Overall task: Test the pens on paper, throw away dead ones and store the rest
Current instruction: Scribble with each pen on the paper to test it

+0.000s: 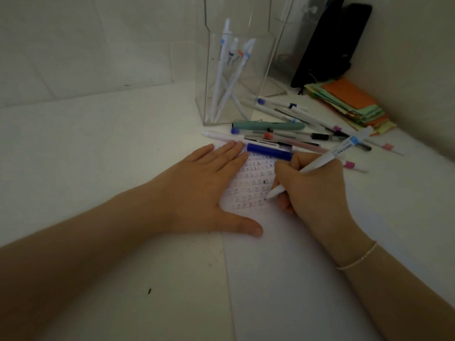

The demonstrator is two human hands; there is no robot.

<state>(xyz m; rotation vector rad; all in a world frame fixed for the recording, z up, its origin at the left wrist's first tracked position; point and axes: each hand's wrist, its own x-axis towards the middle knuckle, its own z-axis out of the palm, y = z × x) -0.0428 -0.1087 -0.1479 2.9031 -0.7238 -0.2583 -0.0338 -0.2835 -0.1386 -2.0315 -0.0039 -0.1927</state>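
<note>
A white sheet of paper (278, 244) lies on the white table, its upper part covered with rows of small pen marks. My left hand (197, 190) lies flat on the paper's left edge, fingers straight. My right hand (312, 190) grips a white pen (327, 156) with a blue band, its tip touching the paper at the end of a row of marks. A dark blue pen (269, 151) lies across the top of the sheet. Several more pens (295, 134) lie in a loose pile behind it. A clear plastic holder (209, 104) holds several white pens upright.
A stack of coloured paper notes (349, 102) sits at the back right by the wall. A black object (327, 45) leans in the corner behind a second clear container (290, 23). The wall closes the right and far sides.
</note>
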